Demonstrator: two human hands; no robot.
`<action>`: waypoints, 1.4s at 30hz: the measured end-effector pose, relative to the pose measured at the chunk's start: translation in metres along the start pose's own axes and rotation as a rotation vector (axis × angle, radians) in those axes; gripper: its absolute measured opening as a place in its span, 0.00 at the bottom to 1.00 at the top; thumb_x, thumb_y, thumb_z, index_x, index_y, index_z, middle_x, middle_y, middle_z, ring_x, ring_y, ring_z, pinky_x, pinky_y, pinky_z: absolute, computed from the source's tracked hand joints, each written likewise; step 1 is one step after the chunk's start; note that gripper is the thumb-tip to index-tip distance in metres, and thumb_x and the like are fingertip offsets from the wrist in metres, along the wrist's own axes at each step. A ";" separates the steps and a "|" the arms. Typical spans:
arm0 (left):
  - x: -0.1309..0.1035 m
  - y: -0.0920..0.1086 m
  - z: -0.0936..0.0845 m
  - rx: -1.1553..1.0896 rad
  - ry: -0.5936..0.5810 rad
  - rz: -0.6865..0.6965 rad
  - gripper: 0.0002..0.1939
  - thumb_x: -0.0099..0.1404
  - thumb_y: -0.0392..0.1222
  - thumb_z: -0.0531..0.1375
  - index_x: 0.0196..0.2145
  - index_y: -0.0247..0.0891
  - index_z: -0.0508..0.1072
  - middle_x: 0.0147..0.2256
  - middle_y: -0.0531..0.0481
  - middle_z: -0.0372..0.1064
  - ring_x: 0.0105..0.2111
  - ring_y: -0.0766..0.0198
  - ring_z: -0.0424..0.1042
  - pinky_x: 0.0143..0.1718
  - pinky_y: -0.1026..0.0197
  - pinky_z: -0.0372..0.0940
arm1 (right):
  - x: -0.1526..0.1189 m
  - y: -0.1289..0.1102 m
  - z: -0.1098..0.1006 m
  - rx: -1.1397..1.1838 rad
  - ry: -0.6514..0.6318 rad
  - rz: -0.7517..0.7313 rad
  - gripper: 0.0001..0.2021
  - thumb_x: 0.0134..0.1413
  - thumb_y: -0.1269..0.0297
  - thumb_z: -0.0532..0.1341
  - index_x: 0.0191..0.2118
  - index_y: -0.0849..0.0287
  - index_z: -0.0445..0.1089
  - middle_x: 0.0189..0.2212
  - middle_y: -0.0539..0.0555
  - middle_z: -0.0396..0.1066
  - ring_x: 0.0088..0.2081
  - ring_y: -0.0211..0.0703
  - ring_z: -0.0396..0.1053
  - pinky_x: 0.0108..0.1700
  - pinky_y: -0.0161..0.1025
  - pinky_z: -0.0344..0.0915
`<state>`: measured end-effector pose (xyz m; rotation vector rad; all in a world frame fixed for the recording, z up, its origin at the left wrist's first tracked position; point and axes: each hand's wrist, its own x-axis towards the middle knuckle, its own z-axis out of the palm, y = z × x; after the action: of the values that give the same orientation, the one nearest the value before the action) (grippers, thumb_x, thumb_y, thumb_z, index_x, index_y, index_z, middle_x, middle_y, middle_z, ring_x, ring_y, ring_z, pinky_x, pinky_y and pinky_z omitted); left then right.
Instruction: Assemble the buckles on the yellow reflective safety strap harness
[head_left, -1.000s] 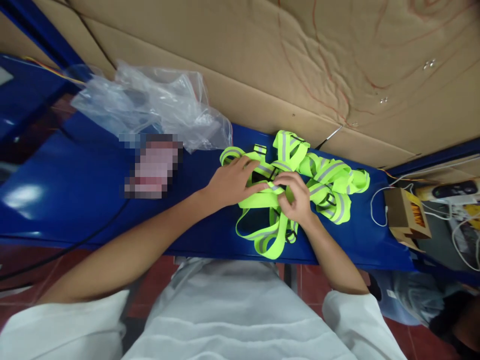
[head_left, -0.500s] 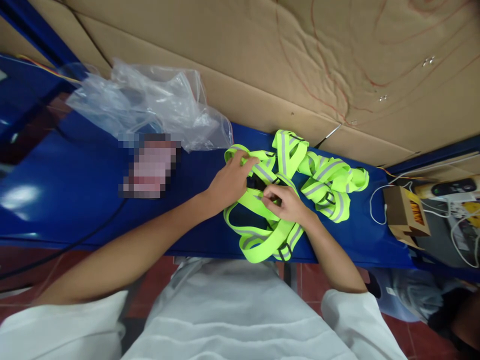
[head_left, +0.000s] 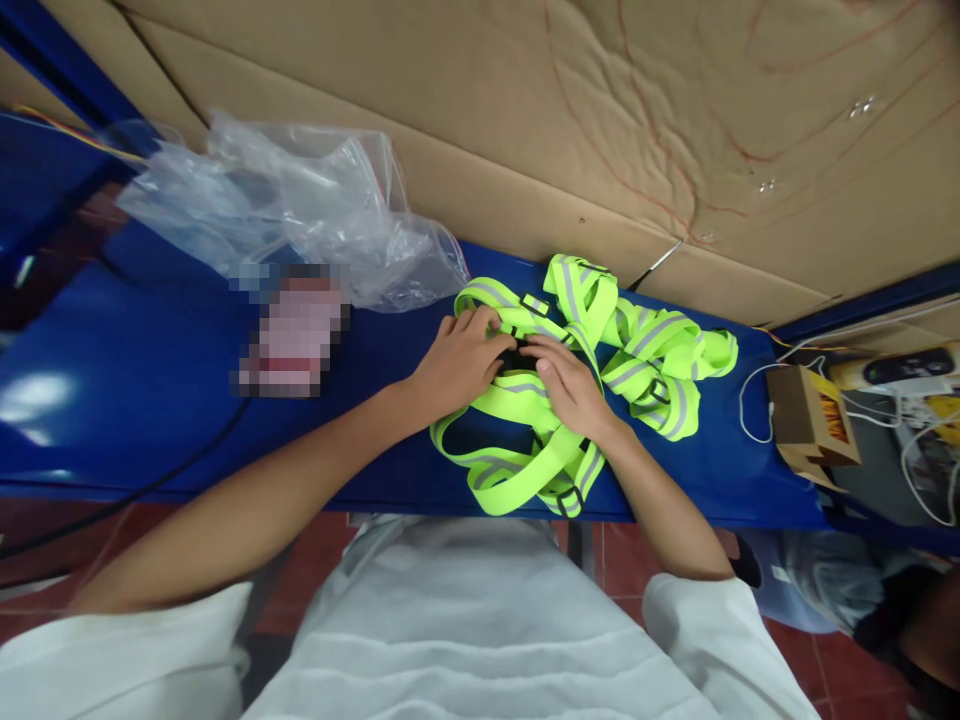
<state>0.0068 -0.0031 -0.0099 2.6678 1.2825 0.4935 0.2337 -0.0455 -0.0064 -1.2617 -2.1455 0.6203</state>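
Both hands, left hand (head_left: pixel 459 362) and right hand (head_left: pixel 568 385), pinch a neon reflective strap harness (head_left: pixel 525 400) lying tangled on the blue bench (head_left: pixel 150 400), where loose loops could snag or knot.

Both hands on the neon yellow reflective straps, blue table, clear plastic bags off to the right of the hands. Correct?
Not quite: the head view shows the clear plastic bags to the left of the hands, not the right. The rest holds: left hand and right hand both rest on the neon yellow reflective straps on the blue table.
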 end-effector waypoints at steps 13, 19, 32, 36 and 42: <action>-0.007 0.021 -0.007 -0.305 -0.212 0.009 0.22 0.71 0.45 0.64 0.61 0.42 0.68 0.60 0.41 0.70 0.60 0.45 0.71 0.58 0.43 0.66 | 0.000 0.027 -0.004 0.202 0.013 0.282 0.26 0.61 0.72 0.53 0.64 0.56 0.66 0.62 0.62 0.70 0.36 0.42 0.77 0.45 0.47 0.79; -0.006 0.019 -0.012 -0.502 -0.259 0.101 0.25 0.60 0.23 0.52 0.51 0.42 0.70 0.57 0.46 0.71 0.61 0.52 0.70 0.58 0.47 0.66 | -0.001 0.024 -0.021 0.282 -0.184 0.143 0.28 0.61 0.72 0.57 0.66 0.50 0.68 0.57 0.60 0.64 0.41 0.41 0.73 0.41 0.42 0.78; -0.003 0.015 -0.020 -0.722 0.024 0.047 0.08 0.63 0.33 0.54 0.29 0.39 0.71 0.22 0.58 0.70 0.24 0.68 0.67 0.37 0.62 0.64 | -0.005 0.004 -0.028 -0.469 -0.095 0.052 0.21 0.66 0.56 0.67 0.61 0.52 0.76 0.41 0.57 0.75 0.40 0.51 0.74 0.42 0.44 0.68; -0.003 0.019 -0.019 -0.436 0.020 -0.093 0.15 0.69 0.54 0.63 0.36 0.39 0.75 0.28 0.54 0.74 0.29 0.63 0.73 0.34 0.61 0.61 | -0.008 0.002 -0.022 -0.610 0.013 -0.089 0.17 0.72 0.56 0.60 0.60 0.52 0.78 0.35 0.57 0.74 0.37 0.50 0.70 0.41 0.46 0.63; -0.004 0.019 -0.006 -0.190 0.098 0.026 0.20 0.69 0.59 0.65 0.43 0.38 0.79 0.46 0.43 0.74 0.44 0.53 0.75 0.49 0.51 0.68 | -0.009 -0.002 -0.021 -0.667 0.110 -0.178 0.19 0.75 0.57 0.55 0.63 0.49 0.76 0.33 0.57 0.70 0.39 0.52 0.66 0.43 0.50 0.59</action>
<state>0.0164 -0.0187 -0.0004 2.5334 1.1624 0.7202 0.2505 -0.0523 0.0082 -1.3545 -2.4213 -0.2677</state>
